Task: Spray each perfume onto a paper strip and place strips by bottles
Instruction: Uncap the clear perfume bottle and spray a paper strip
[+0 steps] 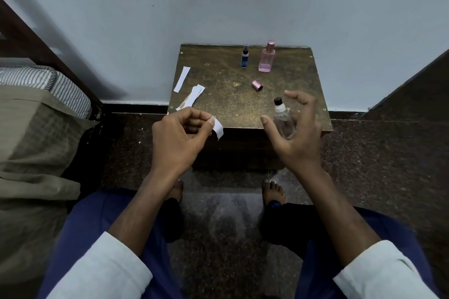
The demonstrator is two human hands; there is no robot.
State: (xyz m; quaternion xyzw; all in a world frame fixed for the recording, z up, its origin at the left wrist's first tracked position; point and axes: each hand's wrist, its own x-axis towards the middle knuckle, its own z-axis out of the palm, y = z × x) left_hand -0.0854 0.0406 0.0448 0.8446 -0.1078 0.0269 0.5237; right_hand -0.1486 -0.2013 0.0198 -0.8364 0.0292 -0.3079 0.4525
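L hand: my left hand (pixel 178 133) pinches a paper strip (pixel 218 127) betw. thumb and fingers, other fingers curled in; strip end hangs free just off the front edge of the small table (pixel 218 94).
R hand: my right hand (pixel 295 126) has fingers spread and loosely bent around the clear bottle (pixel 283 120), black cap at top. Can't tell if palm or fingers actually touch the glass; thumb and index look apart from it.
Clear bottle: near the table's front right corner; can't tell whether it stands on the top or is lifted.
Other bottles: small blue bottle (pixel 245 57) and pink bottle (pixel 266 57) upright at the back, side by side, well apart from my hands. No strip lies by either.
Loose cap: pink cap (pixel 257 85) on its side mid-table, pink bottle sprayer exposed.
Spare strips: one single strip (pixel 182 79) back left, small pile of strips (pixel 193 98) nearer me.
Step (est.): clear perfume, strip ready, spray not yet made.
Next (est.): firm grip on bottle, cap off if it covers the nozzle, aim nozzle at strip, index on pump, keep strip near but not touching.
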